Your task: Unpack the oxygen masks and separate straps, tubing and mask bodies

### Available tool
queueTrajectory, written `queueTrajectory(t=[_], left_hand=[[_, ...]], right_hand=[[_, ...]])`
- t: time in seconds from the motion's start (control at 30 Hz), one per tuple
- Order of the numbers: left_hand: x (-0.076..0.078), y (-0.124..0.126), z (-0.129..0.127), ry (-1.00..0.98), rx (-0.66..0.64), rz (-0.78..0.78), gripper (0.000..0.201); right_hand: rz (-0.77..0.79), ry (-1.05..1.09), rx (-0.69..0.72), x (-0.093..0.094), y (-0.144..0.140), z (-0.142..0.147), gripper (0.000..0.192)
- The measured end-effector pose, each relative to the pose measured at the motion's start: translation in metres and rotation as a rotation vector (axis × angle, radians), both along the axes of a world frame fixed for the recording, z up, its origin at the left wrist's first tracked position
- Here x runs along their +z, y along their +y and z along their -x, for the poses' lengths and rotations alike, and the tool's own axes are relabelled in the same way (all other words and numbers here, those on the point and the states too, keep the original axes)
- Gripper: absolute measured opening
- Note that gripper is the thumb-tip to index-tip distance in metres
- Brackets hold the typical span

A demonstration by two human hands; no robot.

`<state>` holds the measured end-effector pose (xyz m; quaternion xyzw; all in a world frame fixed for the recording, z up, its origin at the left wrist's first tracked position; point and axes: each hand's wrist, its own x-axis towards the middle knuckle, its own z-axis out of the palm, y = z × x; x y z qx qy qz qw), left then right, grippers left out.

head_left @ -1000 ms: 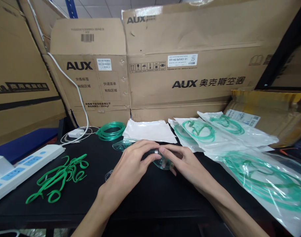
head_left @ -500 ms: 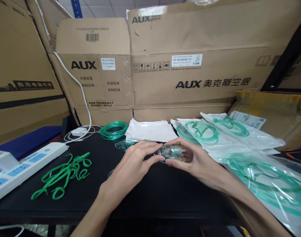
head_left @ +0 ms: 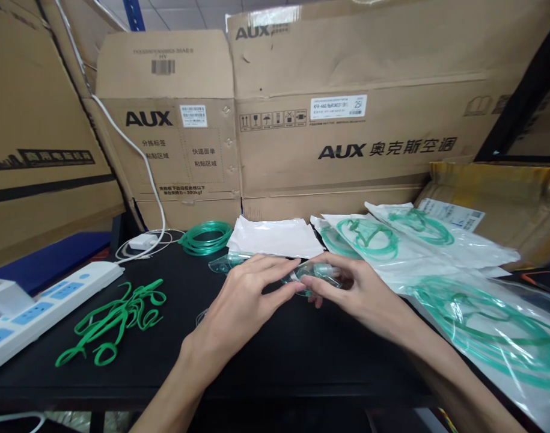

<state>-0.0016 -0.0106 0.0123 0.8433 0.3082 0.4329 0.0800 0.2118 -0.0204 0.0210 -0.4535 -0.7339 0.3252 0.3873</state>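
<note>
Head view shows the clear mask (head_left: 317,273) pinched between the left hand (head_left: 245,300) and right hand (head_left: 360,294), low over the table (head_left: 275,361), just before the white bag (head_left: 275,237).

Clear plastic mask (head_left: 317,275), between fingertips

Both forearms extend forward from the lower edge of the view and converge toward the centre. The left hand (head_left: 245,297) lies palm down, fingers slightly curled, thumb and index finger pointing right. The right hand (head_left: 349,291) faces it, fingers bent inward. The fingertips (head_left: 297,288) of both hands meet, pinched together.
</note>
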Motion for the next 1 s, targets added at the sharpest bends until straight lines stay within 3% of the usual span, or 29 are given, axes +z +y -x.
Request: queueTrajectory(t=[0.17,0.3,0.4,0.6,0.77,1.0], left_hand=[[0.008,-0.003,0.009,0.016,0.019,0.110,0.022],[0.000,0.002,0.014,0.170,0.041,0.257,0.039],[-0.007,0.007,0.015,0.237,0.042,0.298,0.043],[-0.003,0.004,0.015,0.235,0.037,0.328,0.041],[-0.001,0.004,0.012,0.227,0.053,0.261,0.036],[-0.012,-0.006,0.016,0.215,-0.006,0.293,0.036]], right_hand=[[0.010,-0.093,0.009,-0.004,-0.001,0.006,0.026],[0.060,-0.016,0.027,-0.011,-0.001,0.013,0.022],[0.040,-0.079,0.015,-0.018,0.002,0.014,0.024],[-0.023,-0.126,-0.013,-0.024,0.004,0.013,0.026],[-0.059,-0.155,-0.080,-0.026,0.003,0.014,0.028],[-0.025,-0.173,-0.058,-0.026,-0.003,0.018,0.025]])
